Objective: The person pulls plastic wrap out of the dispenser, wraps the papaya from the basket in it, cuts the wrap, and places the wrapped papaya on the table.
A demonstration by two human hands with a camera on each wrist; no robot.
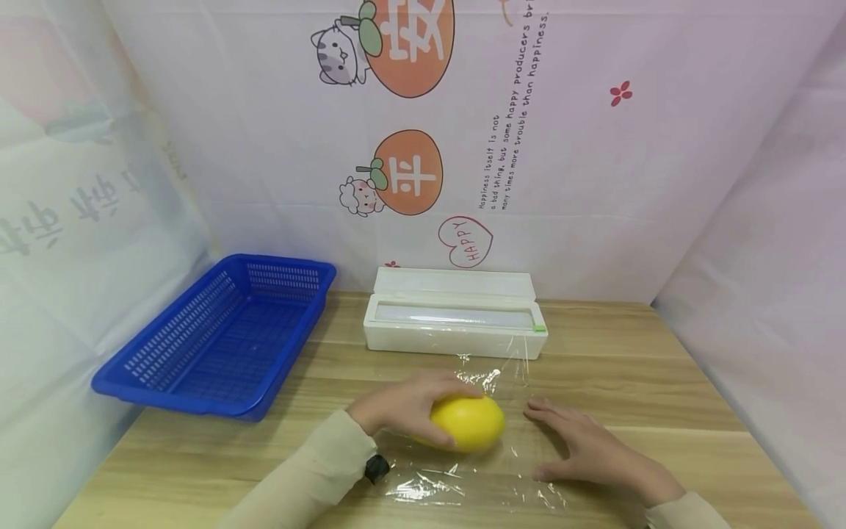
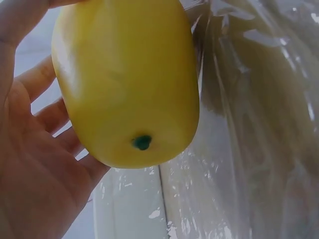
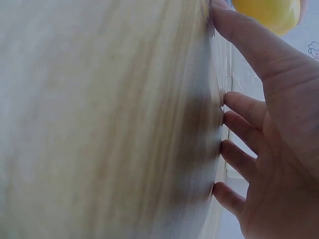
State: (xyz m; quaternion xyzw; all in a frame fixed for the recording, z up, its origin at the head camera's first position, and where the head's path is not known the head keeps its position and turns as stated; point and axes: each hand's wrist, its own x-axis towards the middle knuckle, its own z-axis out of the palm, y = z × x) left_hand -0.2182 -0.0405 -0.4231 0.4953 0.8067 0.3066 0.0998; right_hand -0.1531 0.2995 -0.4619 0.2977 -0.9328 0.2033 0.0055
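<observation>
My left hand (image 1: 416,408) grips a smooth yellow fruit (image 1: 471,424), with thumb and fingers on its sides. A small green stem nub shows at one end of the yellow fruit (image 2: 129,89) in the left wrist view. Beneath it, a sheet of clear cling film (image 1: 423,488) lies wrinkled on the table. My right hand (image 1: 588,448) rests its fingertips at the film's right side, fingers spread and holding nothing. Behind the fruit stands a white cling film box (image 1: 456,344), its lid raised and a roll inside. Film stretches from its front toward the hands.
A blue plastic basket (image 1: 291,371) with slotted sides stands at the left of the wooden table (image 1: 634,367). White printed cloth (image 1: 562,242) hangs behind the table and along both sides.
</observation>
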